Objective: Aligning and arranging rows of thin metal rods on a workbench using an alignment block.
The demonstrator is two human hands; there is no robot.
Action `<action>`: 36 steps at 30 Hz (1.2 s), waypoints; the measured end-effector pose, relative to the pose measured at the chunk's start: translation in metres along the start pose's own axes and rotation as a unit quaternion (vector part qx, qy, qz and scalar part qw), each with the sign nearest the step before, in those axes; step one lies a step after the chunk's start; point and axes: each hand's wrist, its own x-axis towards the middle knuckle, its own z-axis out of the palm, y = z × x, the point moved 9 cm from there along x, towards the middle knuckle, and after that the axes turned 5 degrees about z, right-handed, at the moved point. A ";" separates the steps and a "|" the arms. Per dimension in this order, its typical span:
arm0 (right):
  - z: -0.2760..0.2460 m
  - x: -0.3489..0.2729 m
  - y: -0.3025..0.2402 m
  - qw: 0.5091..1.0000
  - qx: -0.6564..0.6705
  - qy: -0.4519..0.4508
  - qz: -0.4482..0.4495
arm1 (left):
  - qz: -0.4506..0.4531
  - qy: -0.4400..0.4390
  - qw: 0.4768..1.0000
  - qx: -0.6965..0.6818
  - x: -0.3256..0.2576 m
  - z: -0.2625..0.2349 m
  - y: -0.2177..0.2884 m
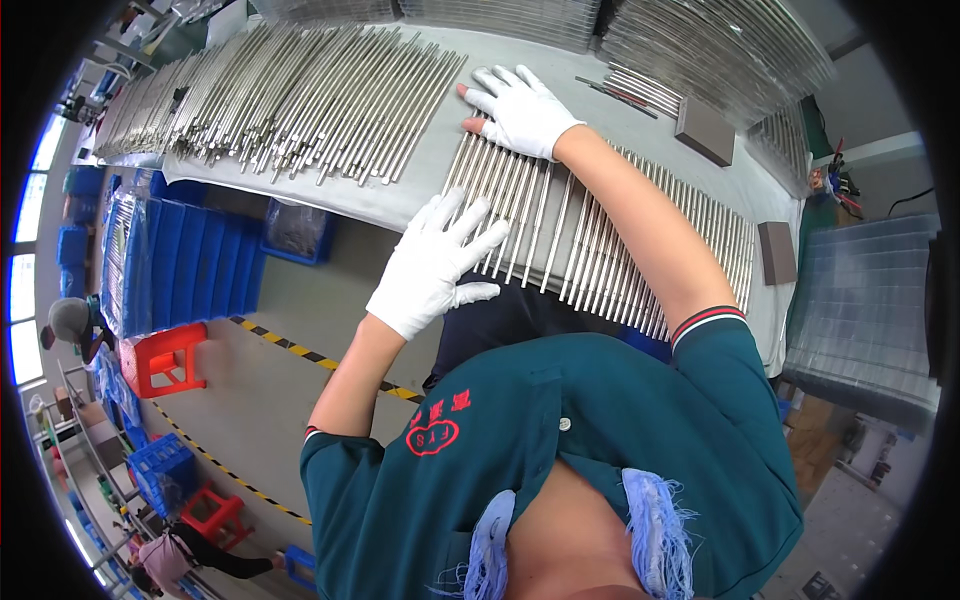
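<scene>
A row of thin metal rods [590, 245] lies side by side on the grey-covered table [430, 205], their near ends reaching the front edge. My left hand [432, 262], in a white glove, is spread over the near ends at the row's left side. Whether it touches them I cannot tell. Farther off, my right hand [520, 112] lies with fingers apart at the far ends of the leftmost rods. Its white glove leaves the thumb tip and one fingertip bare. Neither hand has anything in its grasp. My right forearm crosses over the row and hides part of it.
A large heap of metal rods [300, 100] covers the table's left. Brown-grey blocks [705, 130] sit at the right, near a few loose rods [645, 88]. Plastic-wrapped stacks [715, 50] line the back. Blue crates [195, 265], a red stool [170, 360] and other people are at left.
</scene>
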 end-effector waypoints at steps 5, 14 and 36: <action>0.000 -0.009 0.004 1.000 0.003 -0.003 -0.009 | 0.010 -0.006 1.000 -0.012 0.006 0.004 0.011; -0.004 -0.049 0.034 0.999 -0.034 0.006 -0.012 | 0.081 -0.023 0.995 -0.049 0.027 0.012 0.051; -0.049 -0.180 0.114 0.994 0.056 0.026 0.093 | 0.056 -0.026 0.998 0.018 0.030 0.008 0.035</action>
